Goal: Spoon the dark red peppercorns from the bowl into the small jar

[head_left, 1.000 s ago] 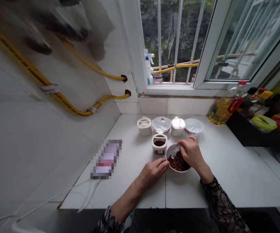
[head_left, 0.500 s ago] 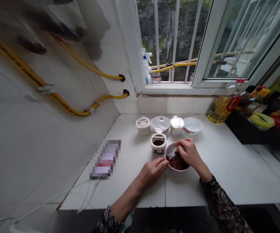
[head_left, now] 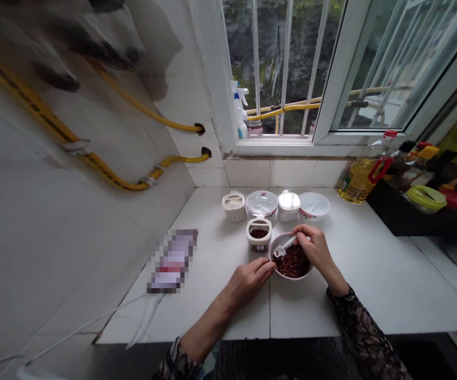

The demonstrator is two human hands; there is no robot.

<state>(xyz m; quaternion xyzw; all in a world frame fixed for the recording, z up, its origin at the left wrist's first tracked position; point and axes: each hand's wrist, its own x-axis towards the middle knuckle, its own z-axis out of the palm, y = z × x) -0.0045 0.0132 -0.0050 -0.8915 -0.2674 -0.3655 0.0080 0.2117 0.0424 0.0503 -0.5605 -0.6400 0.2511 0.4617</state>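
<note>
My right hand [head_left: 311, 245] pinches the handle of a small white spoon [head_left: 285, 246], whose head is over the left part of a bowl [head_left: 279, 237]. Dark red, dried-looking bits [head_left: 293, 262], perhaps peppercorns, fill the lower part of the bowl. Fingers of my left hand [head_left: 251, 277] are closed on the bowl's left rim. Just behind the bowl, on its left, stands a jar [head_left: 259, 243] with a pale frame lid and similar dark red contents.
Along the back stand a pale-lidded jar [head_left: 234, 206], a covered bowl [head_left: 262, 203], another white jar [head_left: 289, 207] and a white bowl [head_left: 314, 206]. An oil bottle [head_left: 357, 177] and a black seasoning rack [head_left: 394, 211] are at right. A blurred phone-like object [head_left: 173, 261] lies left.
My right hand has shifted slightly right, and the spoon has lifted a little from the red bits, showing more of its handle. My left hand stays at the rim.
</note>
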